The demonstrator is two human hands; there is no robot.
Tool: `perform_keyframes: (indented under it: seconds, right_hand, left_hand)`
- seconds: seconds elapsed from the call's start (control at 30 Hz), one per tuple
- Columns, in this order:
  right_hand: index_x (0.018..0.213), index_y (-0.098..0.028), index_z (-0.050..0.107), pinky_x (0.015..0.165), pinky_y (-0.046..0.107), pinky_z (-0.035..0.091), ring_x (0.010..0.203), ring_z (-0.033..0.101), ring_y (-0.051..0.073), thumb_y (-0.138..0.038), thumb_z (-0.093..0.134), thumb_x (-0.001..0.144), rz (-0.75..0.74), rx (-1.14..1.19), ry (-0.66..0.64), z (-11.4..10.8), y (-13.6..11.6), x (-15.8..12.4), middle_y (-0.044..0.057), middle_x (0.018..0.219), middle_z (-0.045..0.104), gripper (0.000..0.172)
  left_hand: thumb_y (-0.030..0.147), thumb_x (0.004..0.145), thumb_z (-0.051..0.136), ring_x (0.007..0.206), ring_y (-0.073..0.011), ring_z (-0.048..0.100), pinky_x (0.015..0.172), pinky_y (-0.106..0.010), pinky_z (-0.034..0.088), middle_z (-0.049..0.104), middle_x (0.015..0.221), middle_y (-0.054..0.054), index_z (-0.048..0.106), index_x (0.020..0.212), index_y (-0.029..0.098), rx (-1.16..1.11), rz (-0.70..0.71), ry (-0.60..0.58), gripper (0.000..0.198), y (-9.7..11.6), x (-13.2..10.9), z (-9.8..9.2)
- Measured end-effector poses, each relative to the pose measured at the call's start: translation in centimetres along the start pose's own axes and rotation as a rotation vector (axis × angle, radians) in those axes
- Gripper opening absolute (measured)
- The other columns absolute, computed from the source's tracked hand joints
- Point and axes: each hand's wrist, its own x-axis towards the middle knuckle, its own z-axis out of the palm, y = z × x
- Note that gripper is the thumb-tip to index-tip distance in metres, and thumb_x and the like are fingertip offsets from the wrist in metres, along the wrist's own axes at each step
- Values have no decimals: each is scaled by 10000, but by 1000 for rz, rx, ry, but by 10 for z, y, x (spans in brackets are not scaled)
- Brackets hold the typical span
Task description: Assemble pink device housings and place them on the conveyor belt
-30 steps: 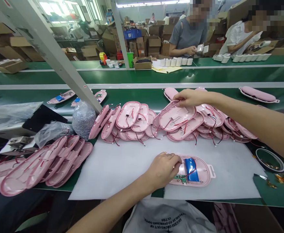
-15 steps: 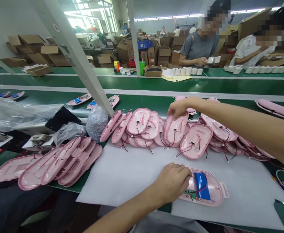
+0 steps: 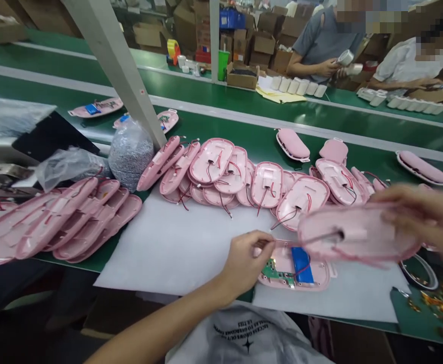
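My right hand (image 3: 422, 215), smeared by motion, grips the right end of a pink plastic shell (image 3: 365, 230) with wires on its inner face. That shell hangs over the right part of a second pink casing half (image 3: 322, 278) lying on the white foam sheet (image 3: 176, 247). Inside the lower casing are a blue battery pack (image 3: 302, 265) and a green circuit board (image 3: 278, 273). My left hand (image 3: 246, 260) is closed at the left end of this casing, fingers pinched on its rim. Behind them lies a row of overlapping pink shells (image 3: 211, 161) with red and black wires.
More pink shells (image 3: 73, 222) are stacked at the left. A wrapped grey roll (image 3: 130, 156) stands by the slanted post (image 3: 122, 65). Closed pink cases (image 3: 293, 144) lie on the green belt. A ring (image 3: 420, 273) and small gold parts (image 3: 441, 306) are at right. Two people work opposite.
My right hand has lifted a shell from the row and brought it right and nearer, above the casing. My left hand stays at the casing's left end. The view has tilted down.
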Motion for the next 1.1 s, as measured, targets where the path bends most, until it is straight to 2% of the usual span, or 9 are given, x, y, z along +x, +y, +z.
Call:
perform_keyframes:
  seconds: [0.13, 0.27, 0.37, 0.47, 0.57, 0.63, 0.8, 1.0, 1.1]
  right_hand:
    - [997, -358, 664, 521, 408, 496, 607, 629, 265, -386, 619, 798, 158, 56, 58, 64, -44, -63, 18, 763, 681, 206]
    - [1003, -343, 641, 517, 380, 469, 642, 636, 241, -347, 546, 887, 237, 98, 222, 98, -76, -68, 15, 859, 700, 150]
    - [1017, -302, 656, 534, 338, 453, 668, 625, 213, -357, 539, 907, 245, 102, 347, 104, -86, -61, 25, 899, 696, 170]
    - [993, -285, 668, 582, 325, 465, 720, 626, 207, -340, 537, 916, 235, 151, 353, 107, -88, -58, 27, 912, 691, 161]
    - [979, -281, 673, 614, 326, 483, 752, 631, 207, -320, 563, 911, 216, 239, 351, 112, -85, -58, 21, 917, 687, 135]
    - [970, -284, 677, 593, 325, 474, 745, 627, 207, -319, 581, 905, 227, 282, 388, 115, -80, -58, 20, 915, 687, 121]
    - [977, -272, 663, 651, 353, 485, 800, 636, 231, -308, 590, 889, 272, 358, 433, 120, -71, -54, 24, 919, 688, 120]
    - [1149, -240, 618, 887, 422, 473, 1021, 641, 284, -362, 609, 878, 43, 19, 254, 117, -100, -30, 75, 1108, 696, 297]
    - [1047, -237, 647, 794, 385, 487, 926, 668, 267, -335, 592, 886, 15, 5, 141, 122, -110, -14, 62, 995, 725, 197]
  left_hand:
    - [229, 924, 610, 771, -140, 642, 718, -237, 538, 673, 843, -30, 645, 911, 157, -29, 93, 24, 81, 8, 2, 4]
    - [127, 937, 562, 902, -168, 590, 824, -296, 497, 669, 950, -41, 640, 979, 174, 566, 645, -137, 101, 20, 10, 7]
    - [136, 913, 607, 953, -195, 546, 854, -342, 480, 618, 1045, -62, 661, 1002, 206, 876, 774, -40, 126, 24, 17, 7]
    - [183, 894, 658, 1091, -212, 509, 910, -365, 511, 505, 1198, -82, 683, 947, 225, 712, 720, 71, 73, 22, 21, 6]
    - [172, 917, 615, 1163, -201, 524, 949, -356, 533, 489, 1259, -79, 668, 904, 204, 453, 575, 5, 64, 16, 19, 6]
    - [202, 917, 623, 989, -164, 619, 845, -294, 569, 584, 1109, -68, 626, 935, 190, 287, 397, -15, 22, 12, 17, 8]
    - [280, 841, 718, 741, -167, 684, 642, -225, 572, 666, 895, -45, 479, 1200, 195, -189, -137, -148, 440, 9, 18, 10]
    - [258, 830, 711, 746, -170, 682, 637, -216, 558, 688, 938, -69, 587, 1150, 152, -154, -129, -220, 359, 12, 21, 8]
    - [235, 825, 708, 799, -169, 678, 713, -235, 566, 689, 956, -66, 604, 1128, 152, -136, -90, -217, 331, 11, 20, 9]
